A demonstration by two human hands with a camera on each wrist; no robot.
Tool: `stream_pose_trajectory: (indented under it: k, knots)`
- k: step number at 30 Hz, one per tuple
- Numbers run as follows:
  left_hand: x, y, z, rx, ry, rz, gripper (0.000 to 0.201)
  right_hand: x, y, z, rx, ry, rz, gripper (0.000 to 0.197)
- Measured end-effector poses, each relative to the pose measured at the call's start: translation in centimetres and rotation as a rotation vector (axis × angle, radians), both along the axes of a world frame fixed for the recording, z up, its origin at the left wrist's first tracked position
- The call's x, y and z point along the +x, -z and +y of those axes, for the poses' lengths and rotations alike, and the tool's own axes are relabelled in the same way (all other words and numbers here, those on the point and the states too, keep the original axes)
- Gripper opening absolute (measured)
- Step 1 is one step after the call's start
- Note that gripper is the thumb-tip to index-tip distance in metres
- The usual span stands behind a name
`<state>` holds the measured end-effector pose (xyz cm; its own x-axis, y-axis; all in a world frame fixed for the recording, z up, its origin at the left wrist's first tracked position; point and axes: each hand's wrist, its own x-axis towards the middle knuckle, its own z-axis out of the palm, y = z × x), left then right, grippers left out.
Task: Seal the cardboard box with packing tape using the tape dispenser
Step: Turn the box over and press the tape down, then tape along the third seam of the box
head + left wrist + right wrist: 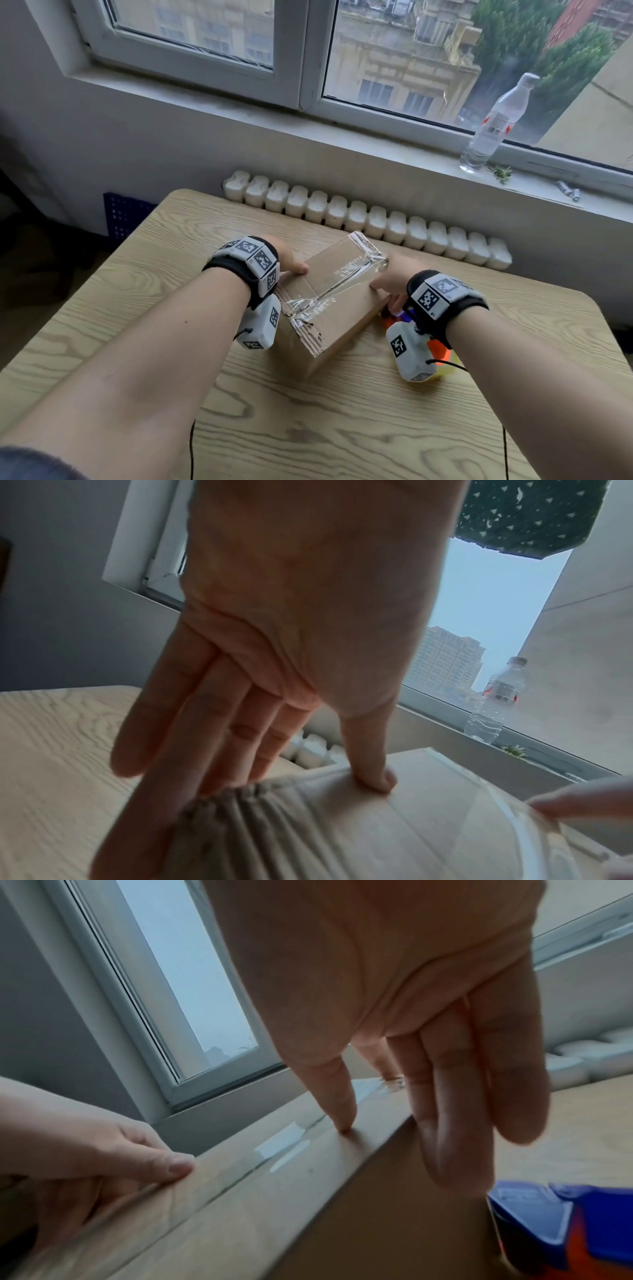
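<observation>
The small brown cardboard box lies on the light wood-grain counter, between the two hands. A strip of clear, wrinkled packing tape runs along its top seam and goes down over both ends. The left hand holds the left edge, with the thumb on top and the straight fingers against the side. The right hand does the same on the right edge, its thumb pressing the top near the tape. The blue and orange tape dispenser lies on the counter just beside the box, under the right wrist. The box looks light and stiff, so holding it at the side edges seems good. The tape is thin and sticky, and it will probably wrinkle more if it is rubbed carelessly.
</observation>
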<state>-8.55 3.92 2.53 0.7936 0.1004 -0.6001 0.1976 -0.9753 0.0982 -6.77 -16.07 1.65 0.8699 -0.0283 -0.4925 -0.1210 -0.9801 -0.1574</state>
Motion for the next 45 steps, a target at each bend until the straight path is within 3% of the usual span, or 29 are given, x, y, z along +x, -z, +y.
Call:
stream_pose_trajectory:
  k: [2, 4, 7, 10, 14, 19, 22, 25, 29, 31, 34, 39, 42, 45]
  knots:
    - [-0.6, -0.4, -0.3, 0.001, 0.030, 0.025, 0.066, -0.2, -0.1, -0.4, 0.149, 0.046, 0.007, 0.056]
    - [-0.8, -0.3, -0.3, -0.043, 0.036, 0.118, 0.067, -0.7, -0.5, -0.9, 0.295, 0.082, -0.004, 0.078]
    - [-0.8, 0.2, -0.4, -0.086, 0.028, 0.197, 0.068, -1.6, -0.8, -1.0, 0.385, 0.089, 0.056, 0.077]
    - [-0.5, 0.5, -0.4, -0.071, 0.039, 0.247, 0.053, -2.4, -0.4, -0.6, 0.364, 0.038, 0.125, 0.076]
    - [-0.7, 0.5, 0.3, -0.116, -0.007, 0.333, 0.061, -2.6, -0.6, -0.6, 0.397, 0.015, 0.184, 0.078]
    - [-1.2, 2.2, -0.4, -0.249, -0.036, 0.037, 0.064, -2.1, 0.3, -0.3, 0.394, 0.047, 0.042, 0.095]
    - [-1.2, 2.9, -0.2, -0.263, -0.060, 0.090, 0.072, -1.8, 1.1, -0.1, 0.366, 0.009, -0.028, 0.104]
    - [-1.0, 2.9, -0.2, -0.242, -0.074, 0.137, 0.068, -1.2, 1.4, -0.4, 0.383, -0.014, -0.040, 0.101]
    - [-0.1, 3.4, -1.1, -0.211, -0.156, -0.098, 0.110, 0.7, 1.2, -2.4, 0.338, 0.068, -0.093, 0.069]
    - [0.6, 2.9, -2.5, -0.211, -0.142, -0.247, 0.103, 1.7, 1.4, -4.4, 0.283, 0.116, -0.140, 0.056]
    - [1.9, 1.6, -6.1, -0.178, 0.007, -0.348, 0.088, 2.3, 2.5, -7.0, 0.171, 0.121, -0.127, 0.049]
    - [4.1, 2.0, -12.1, -0.031, 0.163, -0.282, 0.079, 2.6, 5.8, -8.4, 0.140, 0.098, -0.026, 0.056]
    - [5.1, 2.4, -13.7, 0.033, 0.129, -0.218, 0.070, 3.3, 7.9, -8.7, 0.112, 0.027, 0.007, 0.064]
    - [5.6, 2.7, -14.0, 0.052, 0.065, -0.146, 0.045, 4.0, 10.0, -8.8, 0.075, -0.067, 0.000, 0.054]
